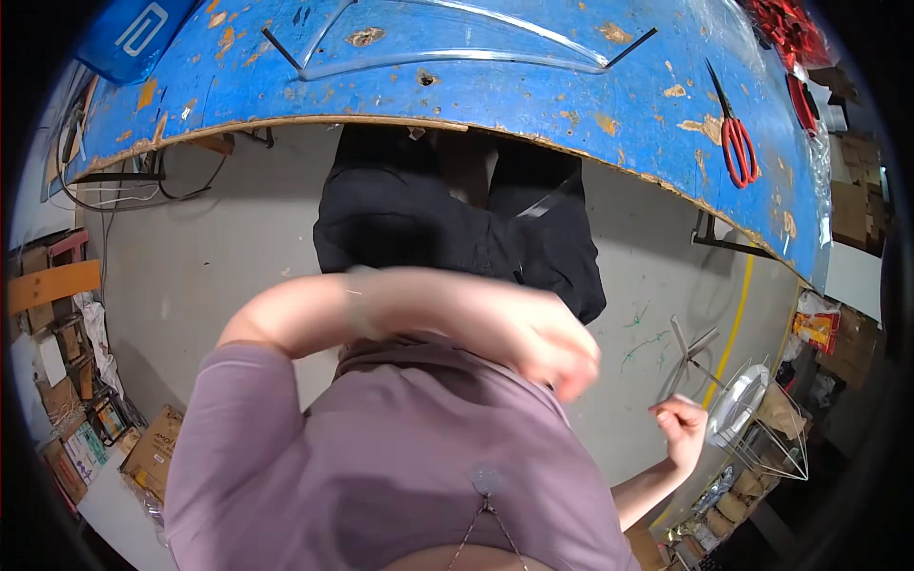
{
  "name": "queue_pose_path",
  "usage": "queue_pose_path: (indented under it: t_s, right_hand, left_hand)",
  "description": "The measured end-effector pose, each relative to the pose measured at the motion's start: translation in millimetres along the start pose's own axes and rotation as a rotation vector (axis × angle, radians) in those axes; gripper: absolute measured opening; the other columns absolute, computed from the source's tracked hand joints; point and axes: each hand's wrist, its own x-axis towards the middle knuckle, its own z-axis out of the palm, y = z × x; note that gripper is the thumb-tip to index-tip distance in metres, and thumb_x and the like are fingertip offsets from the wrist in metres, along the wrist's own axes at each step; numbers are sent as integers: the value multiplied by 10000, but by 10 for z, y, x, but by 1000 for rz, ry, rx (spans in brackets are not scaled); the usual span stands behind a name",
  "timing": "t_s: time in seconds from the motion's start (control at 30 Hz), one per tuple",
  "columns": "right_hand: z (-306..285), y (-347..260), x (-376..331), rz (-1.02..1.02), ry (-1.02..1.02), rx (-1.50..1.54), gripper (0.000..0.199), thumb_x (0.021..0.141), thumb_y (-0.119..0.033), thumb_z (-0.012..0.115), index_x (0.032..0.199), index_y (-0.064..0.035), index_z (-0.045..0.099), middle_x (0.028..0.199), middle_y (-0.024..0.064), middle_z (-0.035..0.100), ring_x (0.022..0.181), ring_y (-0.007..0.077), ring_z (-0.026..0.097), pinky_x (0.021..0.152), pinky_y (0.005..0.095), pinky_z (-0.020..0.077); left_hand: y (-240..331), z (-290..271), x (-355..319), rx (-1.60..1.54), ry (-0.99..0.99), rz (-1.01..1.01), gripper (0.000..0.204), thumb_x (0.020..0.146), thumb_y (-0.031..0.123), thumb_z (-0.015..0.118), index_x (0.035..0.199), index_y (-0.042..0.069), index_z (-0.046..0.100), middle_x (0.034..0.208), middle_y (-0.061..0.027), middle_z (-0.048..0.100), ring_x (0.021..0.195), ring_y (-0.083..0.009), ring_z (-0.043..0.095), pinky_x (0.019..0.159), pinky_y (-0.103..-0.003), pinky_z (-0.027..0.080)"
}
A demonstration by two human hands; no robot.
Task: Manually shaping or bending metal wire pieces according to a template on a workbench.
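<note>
My left arm reaches across my body above my lap. At its end, my left hand (pixel 562 357) is smeared by motion, so its fingers do not show clearly. To the right, my right hand (pixel 681 423) is raised beside my body with its fingers curled closed; anything inside them is too small to make out. Just past it, a white ring-shaped roll (pixel 738 404) appears with a thin wire frame (pixel 795 447) around it. On the blue table, a frame wrapped in clear plastic (pixel 447 59) lies with dark rods at its two near corners.
Red-handled scissors (pixel 738 152) lie on the right of the worn blue table (pixel 533 105), near a second red-handled tool (pixel 803 103). A blue box (pixel 133 38) stands at the far left. Cardboard boxes (pixel 152 452) and shelves line the left side. A metal stand (pixel 690 352) rests on the floor.
</note>
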Motion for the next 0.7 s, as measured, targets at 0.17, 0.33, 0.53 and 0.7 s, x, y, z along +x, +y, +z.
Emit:
queue_pose_path:
  t_s: [0.17, 0.33, 0.53, 0.7]
  right_hand:
    - [-342, 46, 315, -26, -10, 19, 213, 716, -198, 671, 708, 10, 627, 602, 30, 545, 541, 81, 418, 469, 222, 288]
    - [-452, -308, 853, -218, -56, -100, 234, 724, -245, 670, 722, -15, 622, 634, 28, 558, 573, 88, 426, 517, 225, 302]
    - [-362, -1070, 1673, -373, 156, -376, 122, 777, -130, 608, 759, -10, 625, 614, -26, 523, 543, 49, 385, 478, 207, 270]
    - [-395, -1484, 2517, -423, 372, -385, 184, 827, -189, 562, 878, -25, 630, 612, -78, 413, 558, 16, 325, 484, 175, 220]
  left_hand:
    - [237, -406, -1369, 162, 752, 684, 190, 763, 165, 546, 771, -24, 524, 536, -58, 489, 384, -133, 402, 347, -220, 296]
    - [459, -764, -2075, -25, 459, 911, 292, 922, 264, 351, 668, 123, 380, 412, 63, 287, 287, -35, 190, 283, -196, 128]
    - [963, -1079, -2521, -59, 760, 914, 273, 938, 292, 292, 805, 102, 436, 480, 55, 341, 332, -37, 256, 307, -167, 170]
    - [1405, -1475, -2632, -99, 751, 614, 269, 915, 224, 399, 947, -6, 534, 616, 10, 446, 515, -46, 428, 462, -161, 332]
